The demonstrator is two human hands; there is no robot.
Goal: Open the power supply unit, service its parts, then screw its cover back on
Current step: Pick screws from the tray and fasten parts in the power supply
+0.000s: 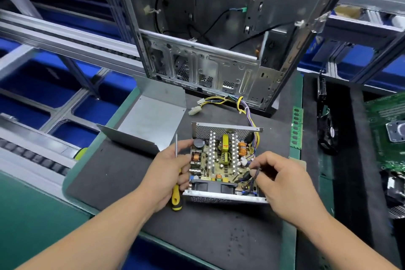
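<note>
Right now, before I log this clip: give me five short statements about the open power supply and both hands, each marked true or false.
1. The cover is off the power supply unit and lies behind it to the left. True.
2. The left hand holds a screwdriver with a yellow and black handle. True.
3. The right hand rests flat on the mat. False: its fingers pinch wires at the unit's right side.
4. The unit's circuit board is hidden. False: it is exposed.
5. The unit sits inside the computer case. False: it sits on the mat in front of the case.
</note>
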